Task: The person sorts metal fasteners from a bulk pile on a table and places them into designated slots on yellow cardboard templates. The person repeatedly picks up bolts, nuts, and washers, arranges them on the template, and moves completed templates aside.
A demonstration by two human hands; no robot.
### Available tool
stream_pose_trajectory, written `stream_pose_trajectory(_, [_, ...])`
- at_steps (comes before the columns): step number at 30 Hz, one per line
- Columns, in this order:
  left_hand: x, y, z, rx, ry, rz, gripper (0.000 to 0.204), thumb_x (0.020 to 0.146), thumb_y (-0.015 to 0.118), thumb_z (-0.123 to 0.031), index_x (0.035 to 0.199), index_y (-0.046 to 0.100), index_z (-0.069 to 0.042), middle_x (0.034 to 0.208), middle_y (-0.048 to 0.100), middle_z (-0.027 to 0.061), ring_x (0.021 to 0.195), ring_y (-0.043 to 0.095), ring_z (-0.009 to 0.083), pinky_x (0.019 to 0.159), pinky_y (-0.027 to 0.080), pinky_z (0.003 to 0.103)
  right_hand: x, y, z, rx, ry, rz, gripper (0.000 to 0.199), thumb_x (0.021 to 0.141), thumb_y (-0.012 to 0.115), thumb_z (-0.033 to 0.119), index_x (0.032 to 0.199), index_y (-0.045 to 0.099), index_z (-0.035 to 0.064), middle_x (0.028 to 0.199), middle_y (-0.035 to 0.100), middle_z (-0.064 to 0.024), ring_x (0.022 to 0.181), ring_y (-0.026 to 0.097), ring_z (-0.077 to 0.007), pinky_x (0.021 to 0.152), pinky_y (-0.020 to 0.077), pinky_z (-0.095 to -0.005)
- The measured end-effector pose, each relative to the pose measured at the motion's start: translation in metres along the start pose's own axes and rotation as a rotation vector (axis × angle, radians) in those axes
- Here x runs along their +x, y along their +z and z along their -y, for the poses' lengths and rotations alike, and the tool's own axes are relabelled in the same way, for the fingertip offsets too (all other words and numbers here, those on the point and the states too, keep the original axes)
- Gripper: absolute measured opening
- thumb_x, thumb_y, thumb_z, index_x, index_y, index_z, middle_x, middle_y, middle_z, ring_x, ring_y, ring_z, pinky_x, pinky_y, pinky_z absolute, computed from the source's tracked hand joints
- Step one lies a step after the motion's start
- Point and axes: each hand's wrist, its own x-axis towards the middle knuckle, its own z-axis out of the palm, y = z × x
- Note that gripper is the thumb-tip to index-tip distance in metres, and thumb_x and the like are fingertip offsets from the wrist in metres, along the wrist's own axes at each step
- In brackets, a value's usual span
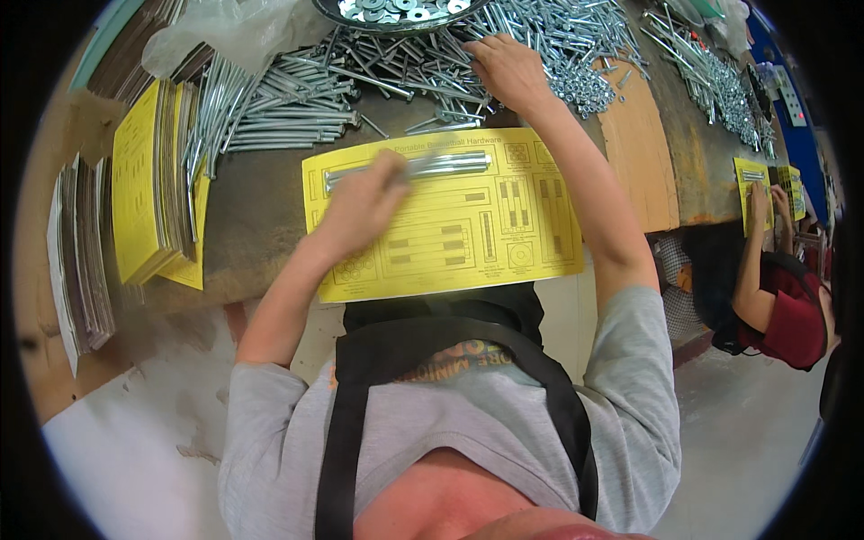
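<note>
A yellow printed card (450,234) lies on the brown workbench in front of me. My left hand (364,202) rests on its upper left part, fingers closed around long silver bolts (445,164) that lie along the card's top edge. My right hand (508,70) reaches far forward into a heap of loose bolts and nuts (405,67), fingers curled down among them; I cannot tell what it grips.
A stack of yellow cards (148,193) and a grey cardboard stack (81,261) stand at the left. Long bolts (270,108) lie beside them. A metal bowl of washers (396,11) sits at the back. Another person (774,288) works at the right, beside more bolts (720,85).
</note>
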Motion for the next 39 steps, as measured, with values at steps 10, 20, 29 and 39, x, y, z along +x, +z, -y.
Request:
stream_pose_trajectory(10, [-0.022, 0.057, -0.014, 0.335, 0.181, 0.128, 0.018, 0.089, 0.063, -0.016, 0.106, 0.062, -0.008, 0.091, 0.065, 0.0112, 0.088, 0.063, 0.0326, 0.073, 0.051, 0.044, 0.045, -0.005, 0.006, -0.285, -0.082, 0.557, 0.018, 0.074, 0.063, 0.004, 0.089, 0.072, 0.009, 0.087, 0.071, -0.0126, 0.085, 0.07, -0.0326, 0.071, 0.0565, -0.0437])
stream_pose_trajectory(20, [-0.04, 0.044, 0.001, 0.234, 0.122, 0.019, 0.014, 0.088, 0.067, -0.022, 0.089, 0.067, -0.007, 0.083, 0.063, 0.009, 0.084, 0.061, 0.0294, 0.07, 0.049, 0.042, -0.029, -0.052, -0.067, 0.007, 0.678, 0.267, 0.033, 0.08, 0.066, 0.035, 0.09, 0.072, 0.004, 0.088, 0.071, -0.0199, 0.087, 0.068, -0.0384, 0.079, 0.0528, -0.0463])
stream_pose_trajectory(29, [-0.03, 0.048, -0.002, 0.282, 0.204, -0.199, 0.015, 0.089, 0.065, -0.018, 0.098, 0.069, -0.006, 0.09, 0.066, 0.0111, 0.088, 0.063, 0.0296, 0.075, 0.051, 0.039, -0.032, -0.047, -0.079, -0.02, 0.64, 0.504, 0.045, 0.069, 0.072, 0.042, 0.085, 0.072, -0.0003, 0.084, 0.071, -0.0199, 0.082, 0.069, -0.035, 0.077, 0.0537, -0.0439])
stream_pose_trajectory(39, [0.034, 0.047, -0.041, -0.782, -0.043, 0.213, 0.055, 0.096, 0.063, -0.031, 0.139, 0.049, 0.001, 0.105, 0.068, 0.0083, 0.088, 0.063, 0.0132, 0.075, 0.051, 0.029, -0.081, -0.086, 0.085, 1.247, 0.97, 0.069, 0.018, 0.088, 0.071, 0.023, 0.085, 0.068, 0.0054, 0.062, 0.048, 0.0082, 0.05, 0.038, -0.0027, 0.046, 0.0282, -0.0215])
